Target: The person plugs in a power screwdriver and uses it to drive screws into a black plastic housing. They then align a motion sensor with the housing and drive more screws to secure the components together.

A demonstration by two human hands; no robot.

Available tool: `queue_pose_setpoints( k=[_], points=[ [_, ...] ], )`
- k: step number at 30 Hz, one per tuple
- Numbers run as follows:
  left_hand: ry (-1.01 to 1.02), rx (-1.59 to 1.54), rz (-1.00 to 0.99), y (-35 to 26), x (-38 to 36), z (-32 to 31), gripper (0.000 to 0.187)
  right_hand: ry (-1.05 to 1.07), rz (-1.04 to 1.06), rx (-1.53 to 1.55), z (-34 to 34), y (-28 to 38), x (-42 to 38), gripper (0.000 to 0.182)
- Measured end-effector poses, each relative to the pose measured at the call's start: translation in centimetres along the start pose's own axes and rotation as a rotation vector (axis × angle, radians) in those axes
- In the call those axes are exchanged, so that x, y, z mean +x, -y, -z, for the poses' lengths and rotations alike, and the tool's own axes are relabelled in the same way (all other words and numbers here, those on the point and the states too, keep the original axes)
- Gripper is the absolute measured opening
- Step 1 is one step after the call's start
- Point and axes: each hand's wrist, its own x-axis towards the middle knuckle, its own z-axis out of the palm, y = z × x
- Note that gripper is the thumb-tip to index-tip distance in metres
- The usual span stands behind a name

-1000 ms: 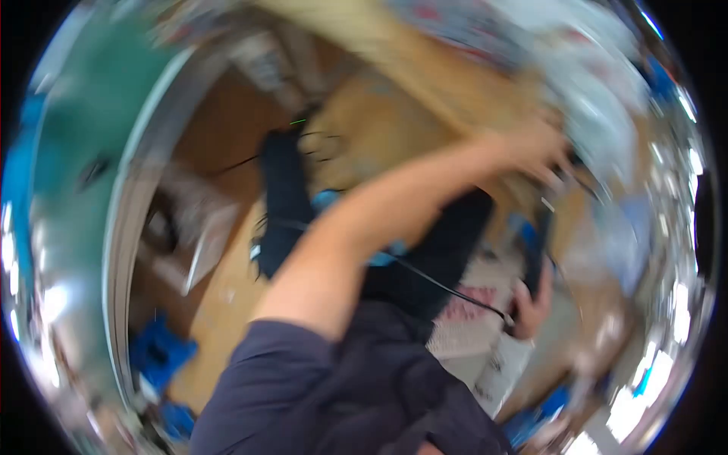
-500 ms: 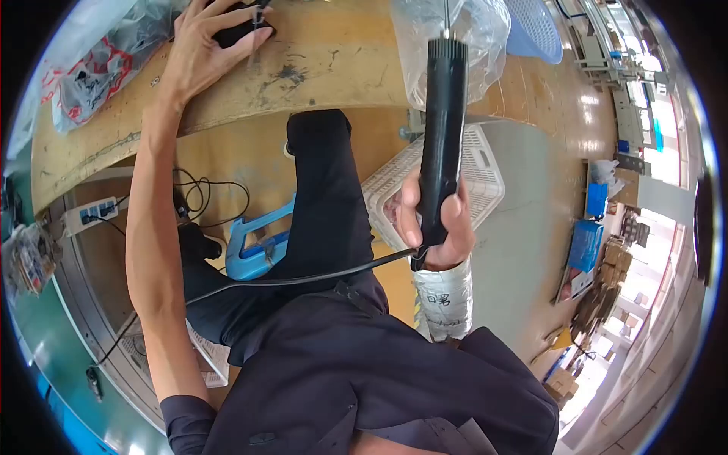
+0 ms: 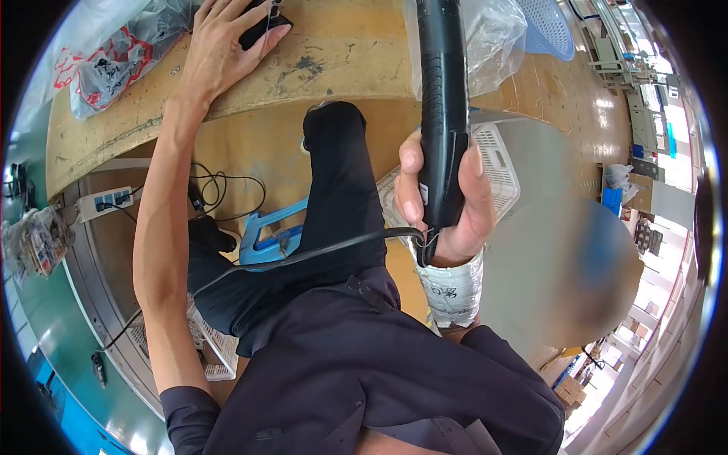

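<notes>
My right hand (image 3: 455,197) is wrapped around the lower end of a black electric screwdriver (image 3: 444,98), which stands upright in this view. Its front end runs out past the top edge. From its bottom a black cord (image 3: 318,252) crosses my lap to the left. At the upper left, my left hand (image 3: 220,57) is closed on a small black part (image 3: 258,24) over the wooden table (image 3: 341,72). A thin metal piece shows beside its fingertips. The fingers cover much of that part.
A clear plastic bag (image 3: 493,45) and a blue basket (image 3: 547,26) are at the table's right. Printed plastic bags (image 3: 114,68) lie on its left. Below are a white crate (image 3: 497,171), a blue tool-like frame (image 3: 262,239) and a power strip (image 3: 106,203). Loose cables lie near my legs.
The screwdriver has risen and turned in my right hand; its metal shaft has left the view and a lever on its side now shows. My left hand still grips the black part.
</notes>
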Motion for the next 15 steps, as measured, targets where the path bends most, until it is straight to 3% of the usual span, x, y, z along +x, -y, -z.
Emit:
queue_pose_setpoints(
  k=[12,15],
  points=[
    [-0.008,-0.031,0.019,-0.4,-0.7,1.1,0.058,0.017,0.088,-0.099,-2.0,0.0,0.0,0.063],
    [-0.074,-0.034,0.077,-0.3,-3.0,3.0,0.061,0.022,0.066,-0.026,-1.9,0.7,-0.9,0.046]
  ],
)
